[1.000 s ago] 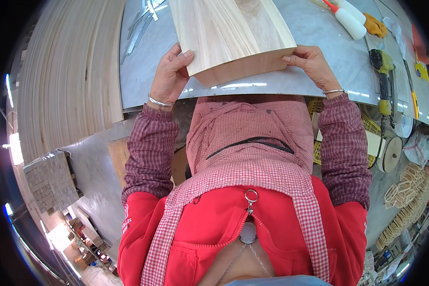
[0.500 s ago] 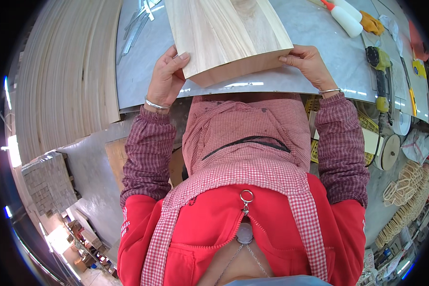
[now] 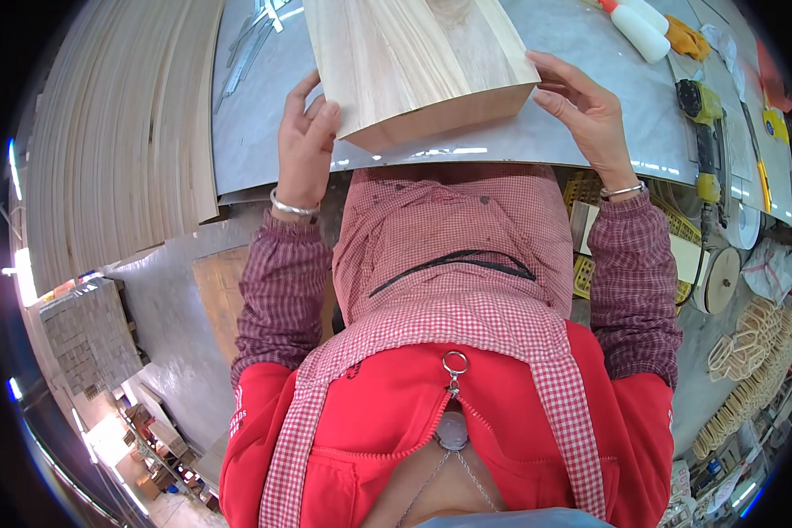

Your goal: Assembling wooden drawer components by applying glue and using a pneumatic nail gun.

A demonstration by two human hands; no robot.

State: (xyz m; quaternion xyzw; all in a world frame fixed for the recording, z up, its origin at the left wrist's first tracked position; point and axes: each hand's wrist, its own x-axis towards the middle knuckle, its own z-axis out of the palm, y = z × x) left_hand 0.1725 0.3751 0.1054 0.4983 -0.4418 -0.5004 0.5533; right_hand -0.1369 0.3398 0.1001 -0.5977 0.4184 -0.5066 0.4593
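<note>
A pale wooden box-like piece (image 3: pixel 422 70) with a broad grained top lies at the front of the grey worktable (image 3: pixel 361 157). Its near side is a plain wooden face, and its far end runs out of the picture. At its left edge is my left hand (image 3: pixel 308 141), fingers spread and thumb raised, the fingertips close to the wood. By the near right corner, my right hand (image 3: pixel 590 114) has its thumb and fingers apart. Its fingertips are at the wood's edge; whether they touch it is hard to tell. Neither hand grips the piece.
Long wooden boards (image 3: pixel 123 132) stand stacked at the left. Thin metal strips (image 3: pixel 246 57) lie behind my left hand. On the right are a white squeeze bottle (image 3: pixel 638 33), an orange cloth (image 3: pixel 686 40) and a yellow-green power tool (image 3: pixel 700 106). Yellow crates (image 3: pixel 581 273) sit below the table edge.
Both hands have loosened from the wooden piece and their fingers have spread. The right hand has drawn slightly outward. The piece has shifted a little away and to the left.
</note>
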